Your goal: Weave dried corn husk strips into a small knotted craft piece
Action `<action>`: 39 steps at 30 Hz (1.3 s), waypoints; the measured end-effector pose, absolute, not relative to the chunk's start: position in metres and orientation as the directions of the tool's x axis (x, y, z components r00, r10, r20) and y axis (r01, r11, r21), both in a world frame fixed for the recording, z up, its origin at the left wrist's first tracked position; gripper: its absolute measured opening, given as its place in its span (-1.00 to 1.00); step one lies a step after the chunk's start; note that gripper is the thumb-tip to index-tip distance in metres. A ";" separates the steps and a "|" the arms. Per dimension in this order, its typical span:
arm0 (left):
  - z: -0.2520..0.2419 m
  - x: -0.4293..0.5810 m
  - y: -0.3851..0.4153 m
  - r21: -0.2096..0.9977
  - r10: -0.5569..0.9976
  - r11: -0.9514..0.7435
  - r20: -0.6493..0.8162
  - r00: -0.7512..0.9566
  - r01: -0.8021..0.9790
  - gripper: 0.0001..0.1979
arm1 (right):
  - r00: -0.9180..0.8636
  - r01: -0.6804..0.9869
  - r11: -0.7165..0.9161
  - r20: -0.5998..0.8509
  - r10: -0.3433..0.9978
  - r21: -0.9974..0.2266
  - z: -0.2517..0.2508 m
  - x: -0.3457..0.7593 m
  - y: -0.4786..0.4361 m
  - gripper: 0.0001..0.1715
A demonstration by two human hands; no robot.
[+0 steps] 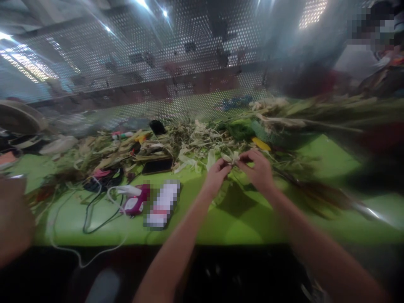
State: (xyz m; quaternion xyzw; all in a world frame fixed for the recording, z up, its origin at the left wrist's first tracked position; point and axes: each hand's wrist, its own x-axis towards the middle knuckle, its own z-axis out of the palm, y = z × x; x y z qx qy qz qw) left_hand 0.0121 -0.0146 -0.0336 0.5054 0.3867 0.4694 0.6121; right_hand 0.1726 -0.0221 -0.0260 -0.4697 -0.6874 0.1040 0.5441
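Note:
My left hand (217, 173) and my right hand (258, 167) are raised over the green table (240, 229), close together. Both have their fingertips pinched on a small bunch of pale corn husk (232, 157) between them. Its lower part is hard to make out. Just beyond the left hand lie loose pale husk strips (188, 163). A yellow piece (261, 144) lies beyond my right hand.
Left of my arms are a phone with a lit screen (164, 204), a magenta device (137, 202) with cables, and a dark phone (158, 166). A heap of dried husks (202, 134) runs along the back before a perforated panel (189, 63). A person (360, 61) is at the right.

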 end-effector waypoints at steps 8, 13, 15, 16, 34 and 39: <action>-0.038 0.012 -0.011 0.990 0.981 -0.011 0.038 0.189 -0.141 -0.71 | 0.101 0.393 0.437 0.511 0.854 -0.809 -0.027 0.170 -0.021 -0.82; -0.042 0.014 -0.009 0.978 0.966 -0.087 0.129 0.225 -0.190 -0.76 | 0.034 0.339 0.367 0.401 0.916 -0.866 -0.029 0.168 -0.021 -0.72; -0.044 0.015 -0.009 0.975 0.960 -0.099 0.145 0.237 -0.198 -0.76 | 0.029 0.368 0.391 0.431 0.902 -0.844 -0.029 0.167 -0.022 -0.79; -0.044 0.015 -0.009 0.978 0.964 -0.083 0.127 0.232 -0.190 -0.76 | 0.047 0.372 0.397 0.444 0.895 -0.839 -0.028 0.166 -0.023 -0.81; -0.036 0.016 -0.013 0.968 0.947 0.119 -0.042 0.319 -0.223 -0.62 | 0.171 0.093 0.271 0.284 0.943 -0.958 -0.020 0.167 -0.021 -0.73; -0.040 0.005 -0.005 0.998 0.933 0.031 -0.009 0.361 -0.057 -0.64 | 0.159 0.136 0.263 0.283 0.946 -0.955 -0.019 0.171 -0.018 -0.71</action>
